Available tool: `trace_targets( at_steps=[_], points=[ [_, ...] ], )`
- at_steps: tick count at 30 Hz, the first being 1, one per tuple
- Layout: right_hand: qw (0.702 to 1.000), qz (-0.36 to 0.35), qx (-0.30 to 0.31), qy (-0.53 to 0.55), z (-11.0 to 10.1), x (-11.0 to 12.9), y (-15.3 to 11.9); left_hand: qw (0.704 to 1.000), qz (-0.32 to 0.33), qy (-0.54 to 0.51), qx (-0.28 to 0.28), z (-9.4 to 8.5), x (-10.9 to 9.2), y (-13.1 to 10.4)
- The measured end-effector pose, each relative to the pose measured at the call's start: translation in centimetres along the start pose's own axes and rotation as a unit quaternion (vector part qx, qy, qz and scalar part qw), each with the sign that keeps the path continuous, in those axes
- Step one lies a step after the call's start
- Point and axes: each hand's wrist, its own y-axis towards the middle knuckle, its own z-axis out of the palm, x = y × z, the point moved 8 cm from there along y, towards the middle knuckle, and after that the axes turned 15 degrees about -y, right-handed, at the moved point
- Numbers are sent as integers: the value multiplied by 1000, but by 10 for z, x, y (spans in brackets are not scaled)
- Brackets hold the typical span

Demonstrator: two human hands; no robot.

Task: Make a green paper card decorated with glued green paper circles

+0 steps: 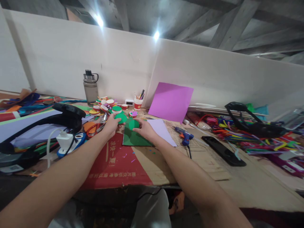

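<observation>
My left hand point(110, 126) is closed on the edge of a green paper disc point(121, 118), just left of a dark green sheet point(128, 137). A second green disc point(133, 124) is pinched between the thumb and fingers of my right hand point(145, 129), over that sheet. Under the dark green sheet's right side lies a pale lilac sheet point(162, 128). Behind my left hand sits a pile of small round pieces with coloured tops point(110, 102), one with a green top point(117, 109).
A blue glue gun point(184, 135) and a black phone point(223, 150) lie to the right. Coloured pipe cleaners point(237, 136) heap beyond. At the back stand a water bottle point(90, 87), a cup of pens point(138, 103) and a leaning purple sheet point(172, 99). A power strip point(79, 139) lies left.
</observation>
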Motion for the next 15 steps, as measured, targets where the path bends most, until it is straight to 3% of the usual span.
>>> trace_targets(
  at_steps=[5, 15],
  points=[
    [1000, 1, 23, -3, 7, 1, -1, 999, 6, 48, 25, 5, -4, -5],
    [998, 5, -7, -68, -5, 12, -7, 997, -8, 70, 23, 4, -2, -2]
  ],
)
